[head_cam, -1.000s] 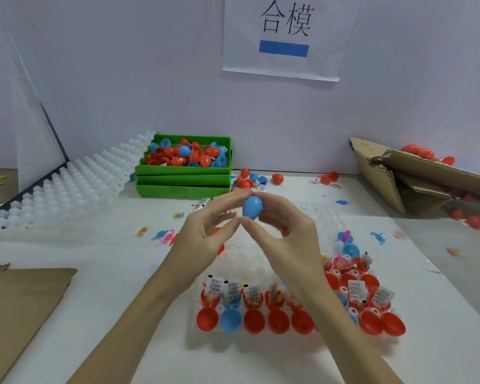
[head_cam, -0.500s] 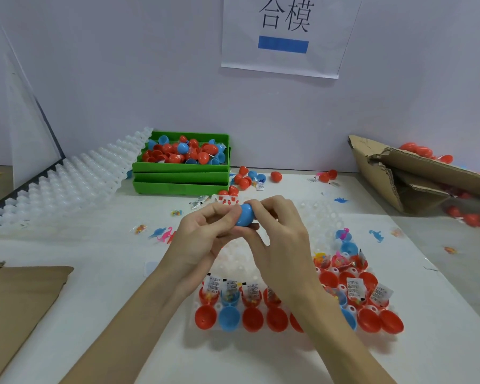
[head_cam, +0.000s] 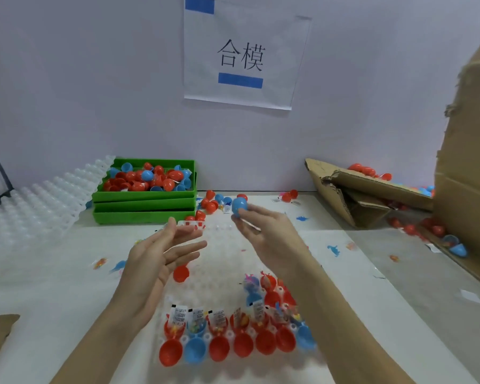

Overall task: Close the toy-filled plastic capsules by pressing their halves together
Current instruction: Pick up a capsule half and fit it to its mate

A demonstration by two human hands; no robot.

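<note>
White tabletop and a pale wall are framing the scene, and above the table's middle the right hand is pinching a closed blue capsule between thumb and fingertips, holding it up in the air well above the clear plastic tray. Beside it the left hand is hanging spread, fingers straight and relaxed, gripping nothing and apart from the capsule.

Below the hands, along the tray's near edge, a row of open capsule halves is sitting — mostly red, two blue — with small toys and white labelled packets standing in the halves just behind them. A lone red half is lying on the tray near the left wrist.

Farther back, stacked green bins are holding a heap of red and blue capsule parts, with loose red and blue pieces scattered just to their right. White moulded trays are leaning at the far left. On the right, a torn cardboard box is lying with red capsules spilling around it, and small blue dinosaur toys are dotting the table. A paper sign with two printed characters and a blue bar is hanging on the wall
</note>
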